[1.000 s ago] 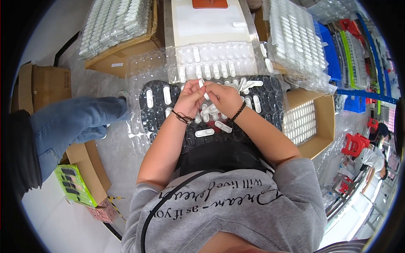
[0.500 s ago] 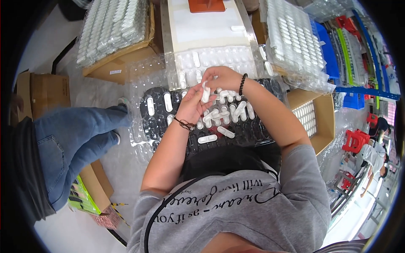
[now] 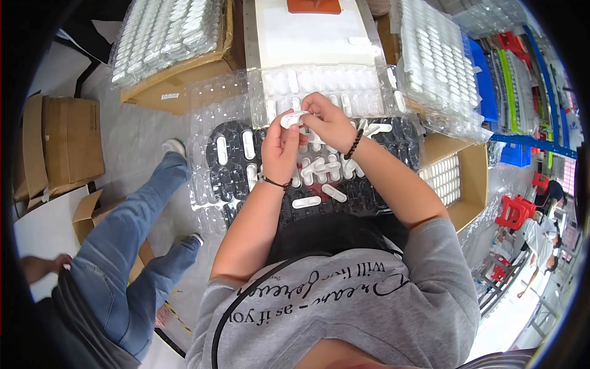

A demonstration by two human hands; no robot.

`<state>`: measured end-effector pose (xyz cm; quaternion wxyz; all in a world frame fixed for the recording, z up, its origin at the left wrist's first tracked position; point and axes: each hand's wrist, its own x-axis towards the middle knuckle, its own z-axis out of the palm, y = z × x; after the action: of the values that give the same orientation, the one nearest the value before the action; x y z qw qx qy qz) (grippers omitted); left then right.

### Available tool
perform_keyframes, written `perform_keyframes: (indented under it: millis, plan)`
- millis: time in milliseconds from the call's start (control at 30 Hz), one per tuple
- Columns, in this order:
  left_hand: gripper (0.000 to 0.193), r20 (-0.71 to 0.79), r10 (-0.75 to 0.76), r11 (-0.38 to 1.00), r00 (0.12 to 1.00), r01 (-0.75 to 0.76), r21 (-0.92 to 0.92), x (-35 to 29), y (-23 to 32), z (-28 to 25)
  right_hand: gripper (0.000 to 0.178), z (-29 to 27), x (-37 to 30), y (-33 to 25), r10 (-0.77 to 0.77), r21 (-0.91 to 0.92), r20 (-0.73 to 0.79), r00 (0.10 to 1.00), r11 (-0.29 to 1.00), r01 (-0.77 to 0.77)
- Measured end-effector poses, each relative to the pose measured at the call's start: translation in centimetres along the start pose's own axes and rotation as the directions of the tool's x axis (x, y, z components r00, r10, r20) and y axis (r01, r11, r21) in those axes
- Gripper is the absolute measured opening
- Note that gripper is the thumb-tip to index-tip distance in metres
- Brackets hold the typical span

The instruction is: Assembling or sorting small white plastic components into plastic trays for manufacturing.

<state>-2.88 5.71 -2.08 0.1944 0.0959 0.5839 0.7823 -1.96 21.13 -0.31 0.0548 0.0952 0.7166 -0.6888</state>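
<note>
Both my hands are raised over a clear plastic blister tray (image 3: pixel 231 175) with oblong pockets. My left hand (image 3: pixel 280 150) pinches a small white oblong plastic piece (image 3: pixel 291 120) between thumb and fingers. My right hand (image 3: pixel 330 128) has its fingertips closed on the other end of that same piece. The piece lies roughly sideways; fingers cover its right end. Below my hands, several similar white pieces (image 3: pixel 320 167) are heaped loosely on the tray. Single white pieces (image 3: pixel 248 145) sit in pockets to the left.
A second clear tray (image 3: pixel 319 80) partly holding white pieces lies beyond, before a white board with an orange block (image 3: pixel 313 5). Stacked filled trays (image 3: pixel 166 46) stand on a carton at left, more (image 3: pixel 437 67) at right. An open carton (image 3: pixel 472 178) is right. Another person's legs (image 3: pixel 132 246) are at left.
The white piece in my hands has turned from upright to sideways and moved slightly up and left. The person at left has shifted, with legs now spread apart.
</note>
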Motion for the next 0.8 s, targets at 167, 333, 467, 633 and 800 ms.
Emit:
perform_keyframes:
  millis: [167, 333, 467, 633, 800]
  plan:
    - [0.023, 0.034, 0.038, 0.987, 0.999, -0.043, 0.154, -0.3, -0.3, -0.8, 0.014, 0.6, -1.9, -0.2, 0.019, 0.045, 0.047, 0.999, 0.999, -0.021]
    - [0.016, 0.097, 0.007, 1.0, 0.995, -0.008, 0.013, -0.2, -0.5, -0.6, 0.01, 0.2, -2.2, -0.3, 0.007, 0.233, 0.16, 0.987, 0.972, -0.045]
    - [0.016, 0.128, 0.026, 0.999, 0.991, -0.021, -0.041, -0.5, -1.3, -0.7, 0.005, 0.7, -2.7, 0.5, -0.016, 0.208, 0.095, 0.995, 0.978, -0.004]
    - [0.026, 0.029, -0.114, 0.992, 0.993, 0.115, -0.049, 0.0, -1.5, -0.4, 0.006, 0.1, -1.0, 1.7, -0.076, 0.001, 0.033, 0.997, 0.997, 0.076]
    - [0.039, 0.019, -0.191, 0.947, 0.981, 0.189, -0.261, 0.5, -1.5, -0.2, 0.014, -4.9, 7.6, 2.7, 0.263, 0.278, -0.41, 0.873, 0.948, -0.154]
